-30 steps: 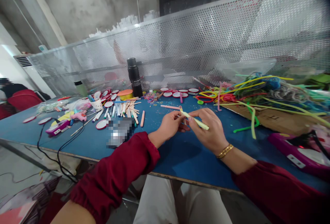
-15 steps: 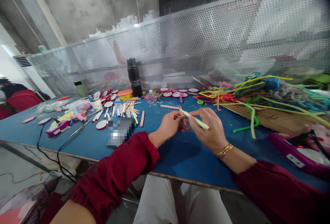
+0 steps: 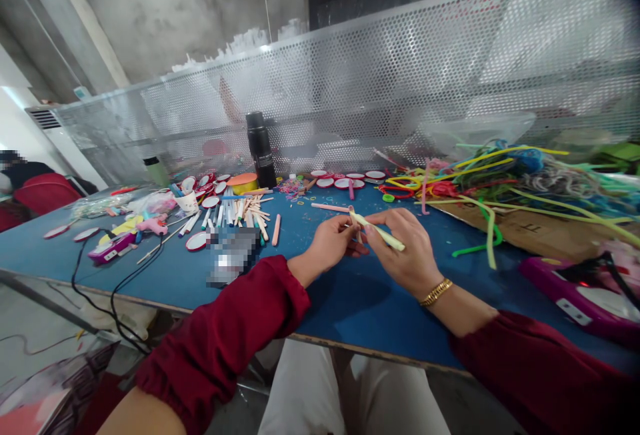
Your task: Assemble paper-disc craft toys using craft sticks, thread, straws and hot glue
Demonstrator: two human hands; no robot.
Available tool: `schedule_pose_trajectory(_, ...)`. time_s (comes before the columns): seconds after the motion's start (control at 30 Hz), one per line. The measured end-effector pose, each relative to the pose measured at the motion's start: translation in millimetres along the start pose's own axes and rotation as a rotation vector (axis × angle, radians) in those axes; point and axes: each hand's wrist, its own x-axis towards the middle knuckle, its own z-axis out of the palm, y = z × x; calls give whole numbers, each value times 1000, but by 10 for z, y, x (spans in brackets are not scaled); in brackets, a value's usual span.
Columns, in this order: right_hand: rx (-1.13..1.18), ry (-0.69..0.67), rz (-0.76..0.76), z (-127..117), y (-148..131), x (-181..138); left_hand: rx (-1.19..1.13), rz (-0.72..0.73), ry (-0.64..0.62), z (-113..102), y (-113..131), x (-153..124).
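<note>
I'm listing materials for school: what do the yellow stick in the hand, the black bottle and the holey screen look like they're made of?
Yellow stick, in the right hand: perhaps plastic, smooth and evenly coloured.
Black bottle: maybe coated metal, with a soft sheen; plastic is possible.
Holey screen: probably metal, grey and slightly shiny, with rows of small holes.

Here with a slim, pale yellow, pen-like rod (image 3: 385,236), straight and smooth, clasped in the right hand (image 3: 411,253), held aslant over the blue surface (image 3: 345,315), blunt near end showing beside the thumb, far end aimed at the left fingertips. Now across to a thin tan strip (image 3: 351,212), pinched in the left hand (image 3: 329,243), tilted just off upright, rounded top peeking out, lower part mostly behind fingers. Touching the rod's far end, or merely beside it: too close to call.
</note>
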Motion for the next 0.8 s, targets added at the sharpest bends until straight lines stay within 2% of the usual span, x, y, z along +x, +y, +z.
schedule_pose_trajectory(0.3, -16, 21, -33, 7, 24, -3, 29, -20, 11, 7, 0, -7)
schedule_pose_trajectory(0.8, -20, 9, -6, -6, -1, 10, 33, -10, -7, -4, -18, -3)
